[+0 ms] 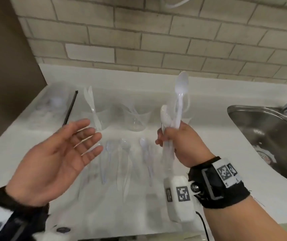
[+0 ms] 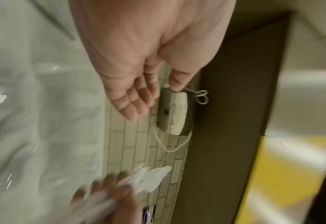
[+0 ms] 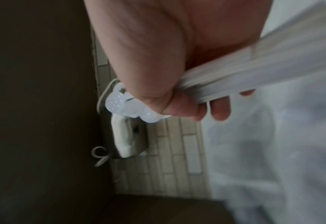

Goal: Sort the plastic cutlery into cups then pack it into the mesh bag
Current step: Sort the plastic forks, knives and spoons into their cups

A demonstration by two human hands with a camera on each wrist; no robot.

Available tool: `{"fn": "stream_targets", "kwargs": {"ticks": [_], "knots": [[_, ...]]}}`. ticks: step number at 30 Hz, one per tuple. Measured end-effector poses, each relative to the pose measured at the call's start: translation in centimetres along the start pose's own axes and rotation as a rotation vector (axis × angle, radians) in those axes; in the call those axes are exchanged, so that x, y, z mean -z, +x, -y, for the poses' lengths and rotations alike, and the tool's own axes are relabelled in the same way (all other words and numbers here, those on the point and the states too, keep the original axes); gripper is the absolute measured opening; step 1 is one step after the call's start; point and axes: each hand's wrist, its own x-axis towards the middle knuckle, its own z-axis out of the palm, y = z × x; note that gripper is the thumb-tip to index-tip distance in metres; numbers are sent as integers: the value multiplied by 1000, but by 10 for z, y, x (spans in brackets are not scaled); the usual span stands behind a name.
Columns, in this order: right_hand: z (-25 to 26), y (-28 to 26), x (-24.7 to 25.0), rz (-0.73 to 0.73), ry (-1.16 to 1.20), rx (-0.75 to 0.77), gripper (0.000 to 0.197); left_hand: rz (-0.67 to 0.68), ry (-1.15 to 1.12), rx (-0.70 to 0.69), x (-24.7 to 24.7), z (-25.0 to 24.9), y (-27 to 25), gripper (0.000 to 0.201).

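My right hand point(image 1: 174, 136) grips a bunch of white plastic spoons point(image 1: 180, 94) upright above the counter; the right wrist view shows the spoon handles point(image 3: 254, 72) clamped in its curled fingers. My left hand point(image 1: 73, 141) hovers palm up with straight fingers and holds nothing. Three clear plastic cups stand in a row at the back: the left cup point(image 1: 94, 119) holds knives, the middle cup point(image 1: 135, 119) holds forks, the right one is mostly hidden behind the spoons. Loose clear cutlery point(image 1: 122, 160) lies on the white counter between my hands. The mesh bag point(image 1: 50, 108) lies at the back left.
A steel sink point(image 1: 268, 136) with a tap is set into the counter at the right. A black stick point(image 1: 70, 107) lies beside the mesh bag. A tiled wall point(image 1: 156, 37) backs the counter, and a dark panel point(image 1: 5, 66) stands at the left.
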Motion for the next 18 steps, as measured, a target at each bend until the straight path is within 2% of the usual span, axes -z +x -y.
{"fn": "stream_targets", "kwargs": {"ticks": [2,3,5,7,9,11,13,14,18], "knots": [[19,3,-22,174,294,97,19,-128,77,154,-14,17,12,49],[26,4,-32,242,375,132,23,-134,89,266,-22,27,15,55],[35,6,-52,355,437,178,28,-110,80,444,-23,41,25,60],[35,6,-66,426,400,218,29,-82,65,546,-24,52,30,59],[27,8,-75,424,314,246,25,-46,26,552,-27,58,31,55],[17,11,-78,372,199,254,18,-11,-7,488,-32,59,31,47],[6,13,-77,318,65,246,29,-23,-18,442,-34,61,35,42],[3,13,-77,304,18,242,27,-39,-34,423,-36,60,36,41],[-6,13,-74,275,54,243,25,-69,-27,398,-38,56,42,38]]}}
